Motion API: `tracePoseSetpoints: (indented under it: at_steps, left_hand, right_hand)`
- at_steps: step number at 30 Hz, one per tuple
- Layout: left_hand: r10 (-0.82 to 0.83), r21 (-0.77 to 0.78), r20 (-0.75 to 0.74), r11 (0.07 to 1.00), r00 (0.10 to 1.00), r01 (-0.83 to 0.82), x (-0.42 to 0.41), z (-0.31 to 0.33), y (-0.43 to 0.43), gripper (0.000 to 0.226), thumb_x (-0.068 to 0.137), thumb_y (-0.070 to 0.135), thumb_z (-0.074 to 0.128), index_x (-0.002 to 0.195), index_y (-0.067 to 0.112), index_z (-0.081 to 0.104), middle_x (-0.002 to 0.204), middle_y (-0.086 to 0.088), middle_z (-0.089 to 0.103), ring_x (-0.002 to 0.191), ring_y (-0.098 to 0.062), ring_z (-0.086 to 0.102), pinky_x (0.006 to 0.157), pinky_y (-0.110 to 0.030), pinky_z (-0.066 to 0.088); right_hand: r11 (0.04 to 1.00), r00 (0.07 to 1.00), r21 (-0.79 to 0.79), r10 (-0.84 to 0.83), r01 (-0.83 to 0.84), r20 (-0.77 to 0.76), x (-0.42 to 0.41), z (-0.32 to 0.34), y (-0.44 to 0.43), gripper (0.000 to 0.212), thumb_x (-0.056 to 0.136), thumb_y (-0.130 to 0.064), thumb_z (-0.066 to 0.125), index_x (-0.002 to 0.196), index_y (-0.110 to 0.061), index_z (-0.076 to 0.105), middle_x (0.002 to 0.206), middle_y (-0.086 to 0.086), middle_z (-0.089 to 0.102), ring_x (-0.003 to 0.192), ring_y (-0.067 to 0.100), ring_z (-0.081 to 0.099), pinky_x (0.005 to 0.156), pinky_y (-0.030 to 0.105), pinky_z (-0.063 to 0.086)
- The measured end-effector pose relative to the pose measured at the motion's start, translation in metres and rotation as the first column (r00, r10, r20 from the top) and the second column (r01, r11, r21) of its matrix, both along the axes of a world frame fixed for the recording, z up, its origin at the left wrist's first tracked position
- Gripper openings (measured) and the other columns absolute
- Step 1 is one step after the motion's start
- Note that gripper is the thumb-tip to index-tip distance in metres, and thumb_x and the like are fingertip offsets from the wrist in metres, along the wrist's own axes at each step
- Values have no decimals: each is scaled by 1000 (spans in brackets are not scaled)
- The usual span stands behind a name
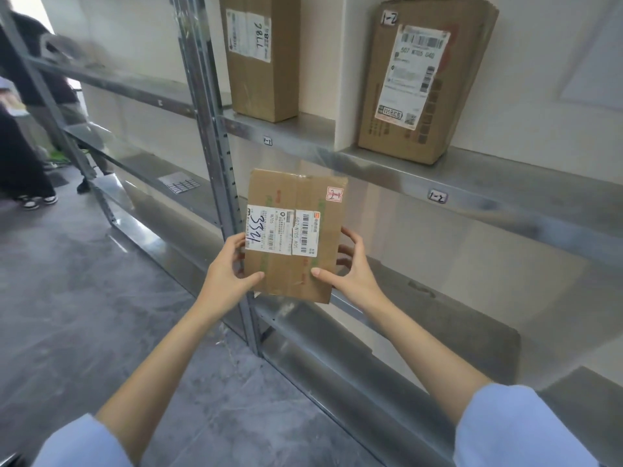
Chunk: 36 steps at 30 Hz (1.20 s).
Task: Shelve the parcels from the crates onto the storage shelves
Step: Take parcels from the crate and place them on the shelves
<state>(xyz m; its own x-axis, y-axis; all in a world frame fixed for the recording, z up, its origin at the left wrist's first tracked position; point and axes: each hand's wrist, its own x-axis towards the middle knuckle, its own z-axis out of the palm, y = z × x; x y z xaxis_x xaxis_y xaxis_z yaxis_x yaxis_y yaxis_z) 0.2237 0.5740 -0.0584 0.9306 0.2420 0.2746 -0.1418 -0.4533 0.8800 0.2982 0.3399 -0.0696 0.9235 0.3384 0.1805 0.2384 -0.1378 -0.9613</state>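
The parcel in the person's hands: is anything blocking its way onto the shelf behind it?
The left hand and right hand hold the parcel in front of the shelf, whose visible surface looks bare. Only the metal upright stands behind the parcel's left edge; passing right of it looks free.

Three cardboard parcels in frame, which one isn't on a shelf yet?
The small flat parcel with the handwritten 2-1 tag, held between left hand and right hand. The tall parcel and the parcel tagged 1-2 stand on the upper shelf.
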Motion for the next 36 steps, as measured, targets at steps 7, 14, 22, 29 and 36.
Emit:
tracePoseSetpoints:
  at_steps: [7, 14, 22, 29, 36]
  left_hand:
    - [89, 286, -55, 956, 995, -69, 58, -20, 103, 61, 88, 41, 64, 143, 29, 42, 144, 8, 48, 131, -16, 44, 108, -47, 38]
    - [137, 609, -74, 790, 988, -64, 141, -33, 194, 72, 85, 66, 30, 150, 34, 34, 155, 8, 36, 139, -19, 31, 109, -45, 27]
    - [35, 724, -100, 688, 994, 48, 221, -57, 238, 71, 90, 64, 24, 153, 31, 28, 157, 7, 32, 140, -18, 32, 110, -40, 27]
    - [-48, 805, -121, 580, 991, 127, 261, -88, 231, 64, 97, 59, 27, 155, 31, 23, 159, 8, 28, 140, -18, 33, 110, -34, 26]
    - [-75, 809, -113, 572, 991, 136, 278, -108, 219, 65, 97, 60, 26, 155, 31, 21, 160, 9, 26, 143, -14, 28, 111, -30, 22]
  right_hand:
    - [999, 998, -32, -38, 39, 47, 57, -24, 87, 97, 75, -27, 87, 146, -38, 22, 138, -8, 47, 122, 13, 50, 104, 34, 45]
    - [963, 963, -68, -254, 260, 90, 130, -58, 166, 97, 72, -24, 88, 145, -36, 25, 141, -4, 46, 124, 11, 48, 108, 40, 42]
    - [884, 887, -74, -457, 462, 73, 207, -91, 201, 99, 73, -18, 87, 146, -30, 21, 143, -3, 42, 122, 7, 49, 109, 39, 42]
    - [851, 854, -81, -519, 520, 31, 262, -133, 206, 98, 68, -16, 90, 142, -32, 27, 141, 6, 40, 126, 12, 48, 104, 46, 47]
    - [869, 869, -8, -494, 494, 42, 298, -169, 215, 100, 68, -5, 88, 146, -17, 28, 140, 9, 40, 126, 12, 47, 106, 36, 46]
